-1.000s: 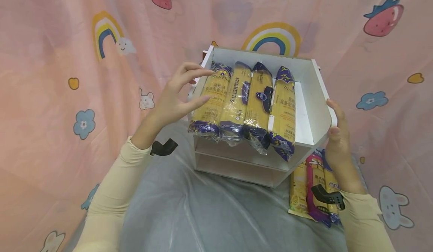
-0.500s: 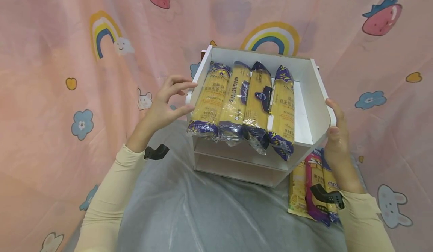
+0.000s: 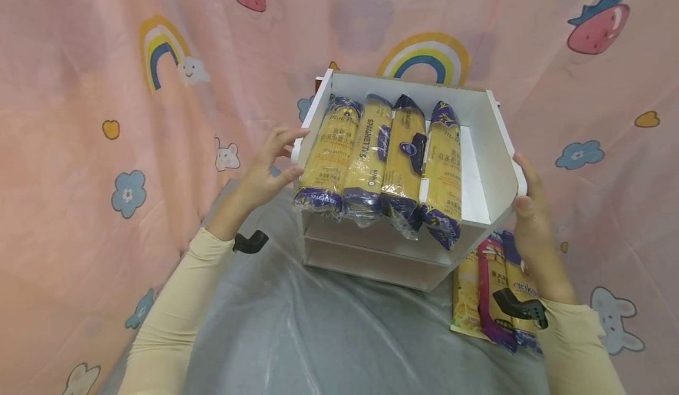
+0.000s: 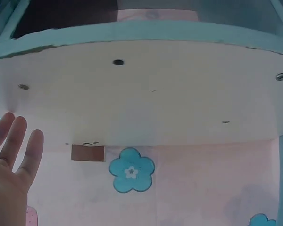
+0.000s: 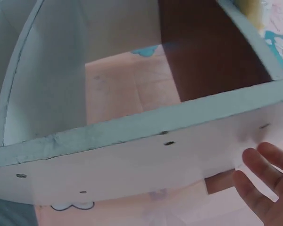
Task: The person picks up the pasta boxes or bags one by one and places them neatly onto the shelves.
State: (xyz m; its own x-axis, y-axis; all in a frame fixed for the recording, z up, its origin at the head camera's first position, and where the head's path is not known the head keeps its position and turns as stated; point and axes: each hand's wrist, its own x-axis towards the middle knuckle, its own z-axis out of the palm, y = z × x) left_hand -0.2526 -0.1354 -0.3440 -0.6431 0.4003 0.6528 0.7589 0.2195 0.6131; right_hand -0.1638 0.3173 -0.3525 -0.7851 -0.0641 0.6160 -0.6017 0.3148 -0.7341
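Observation:
Four-sided and white, a small shelf unit (image 3: 480, 174) stands in the head view. Several clear packs of spaghetti lie side by side on its top, among them a leftmost pack (image 3: 331, 153) and a rightmost pack (image 3: 444, 162). My left hand (image 3: 262, 168) is at the left side panel, with thumb and index tips at its edge. In the left wrist view its fingers (image 4: 32, 155) extend near the outer panel. My right hand (image 3: 533, 224) touches the right panel's edge. Its fingers (image 5: 259, 167) look extended beside that panel in the right wrist view.
More pasta packs, including a magenta one (image 3: 493, 289), lie on the grey cloth (image 3: 371, 342) right of the shelf. A patterned pink curtain (image 3: 297, 41) hangs behind. Lower compartments (image 3: 371, 265) open toward the front.
My left hand has moved left and down from over the leftmost spaghetti pack to the shelf's left edge. The right hand stays at the right edge. The packs keep their places.

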